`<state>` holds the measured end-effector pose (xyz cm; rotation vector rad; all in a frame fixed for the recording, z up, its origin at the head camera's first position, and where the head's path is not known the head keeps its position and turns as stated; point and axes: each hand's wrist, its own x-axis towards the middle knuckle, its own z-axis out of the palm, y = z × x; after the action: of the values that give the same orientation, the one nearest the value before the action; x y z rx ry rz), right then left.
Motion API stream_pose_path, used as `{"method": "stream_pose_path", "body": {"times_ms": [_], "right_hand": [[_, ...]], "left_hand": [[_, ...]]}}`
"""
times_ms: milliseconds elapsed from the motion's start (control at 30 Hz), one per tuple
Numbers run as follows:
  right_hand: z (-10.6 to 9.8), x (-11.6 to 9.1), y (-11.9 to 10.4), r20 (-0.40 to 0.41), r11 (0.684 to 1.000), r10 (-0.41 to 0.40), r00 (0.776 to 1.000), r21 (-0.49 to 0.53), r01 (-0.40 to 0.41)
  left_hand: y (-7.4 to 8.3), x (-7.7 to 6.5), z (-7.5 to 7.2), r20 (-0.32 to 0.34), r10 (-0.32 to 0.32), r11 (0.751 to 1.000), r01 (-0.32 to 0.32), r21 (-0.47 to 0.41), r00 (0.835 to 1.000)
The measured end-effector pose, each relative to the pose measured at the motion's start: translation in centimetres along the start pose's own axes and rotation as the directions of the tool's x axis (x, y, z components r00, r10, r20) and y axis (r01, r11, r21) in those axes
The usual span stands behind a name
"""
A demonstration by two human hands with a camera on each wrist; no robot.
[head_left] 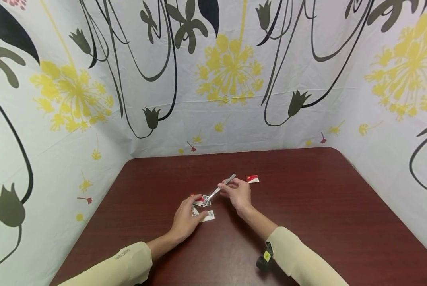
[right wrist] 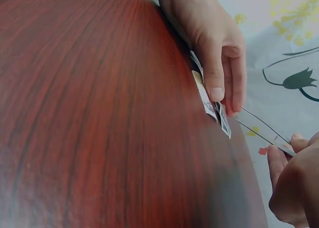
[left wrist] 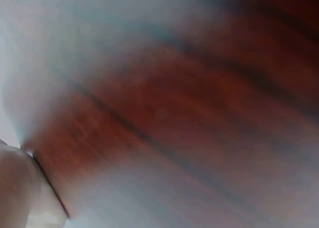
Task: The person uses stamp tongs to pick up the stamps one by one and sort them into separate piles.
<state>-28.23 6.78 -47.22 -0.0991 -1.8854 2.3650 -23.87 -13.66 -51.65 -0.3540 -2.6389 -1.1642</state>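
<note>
In the head view my right hand (head_left: pixel 237 194) pinches metal tweezers (head_left: pixel 230 178), their points angled down left onto a small picture card (head_left: pixel 207 201) that looks like a stamp. My left hand (head_left: pixel 185 218) lies over the small papers, fingers spread and slightly bent. Its forefinger touches a red-and-white piece (head_left: pixel 199 200), and the thumb rests by another picture card (head_left: pixel 209 215). Seen from the right wrist, the tweezer prongs (right wrist: pixel 255 133) stand apart near the left hand's (right wrist: pixel 214 53) fingertips, beside the papers (right wrist: pixel 203 96). The left wrist view is mostly blurred tabletop.
A red-and-white card (head_left: pixel 253 178) lies on the dark reddish table (head_left: pixel 306 206) just beyond my right hand. White cloth with yellow and grey flowers (head_left: pixel 231 71) hangs behind and at both sides. A black wrist camera (head_left: pixel 263 260) hangs under the right sleeve.
</note>
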Motion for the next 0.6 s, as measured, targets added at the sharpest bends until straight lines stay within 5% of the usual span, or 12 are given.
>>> {"method": "stream_pose_path", "body": {"times_ms": [600], "right_hand": [[1.03, -0.23, 1.10, -0.026, 0.999, 0.012, 1.000, -0.032, -0.012]], "left_hand": [[-0.14, 0.00, 0.14, 0.001, 0.002, 1.000, -0.002, 0.018, 1.000]]}}
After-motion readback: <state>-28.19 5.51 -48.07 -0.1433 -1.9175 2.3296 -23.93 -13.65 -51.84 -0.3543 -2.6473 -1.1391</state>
